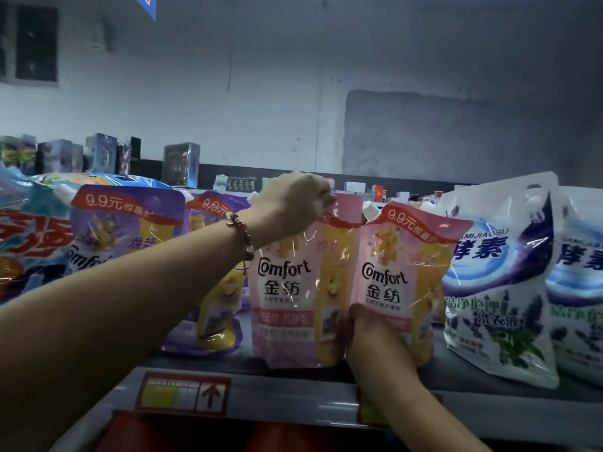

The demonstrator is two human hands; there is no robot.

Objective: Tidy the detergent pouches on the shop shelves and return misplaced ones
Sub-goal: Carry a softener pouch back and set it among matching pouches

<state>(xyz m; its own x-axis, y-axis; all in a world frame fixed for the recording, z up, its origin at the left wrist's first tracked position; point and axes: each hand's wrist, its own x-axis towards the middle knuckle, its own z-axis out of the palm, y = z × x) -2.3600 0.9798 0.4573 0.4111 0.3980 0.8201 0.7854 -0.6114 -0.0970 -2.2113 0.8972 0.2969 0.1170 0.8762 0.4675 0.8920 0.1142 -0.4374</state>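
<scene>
Two pink Comfort pouches stand side by side on the top shelf [293,386]. My left hand [293,207], with a bead bracelet at the wrist, grips the top edge of the left pink pouch [287,305]. My right hand [368,334] holds the lower left edge of the right pink pouch [401,282], fingers tucked between the two pouches. Purple Comfort pouches [124,226] stand to the left, one [215,321] partly hidden behind my left forearm.
White and purple laundry bags [499,288] stand on the right. A blue and red bag [29,243] sits at far left. A red price label [184,394] is on the shelf's front rail. Small boxes [104,154] line a far shelf by the wall.
</scene>
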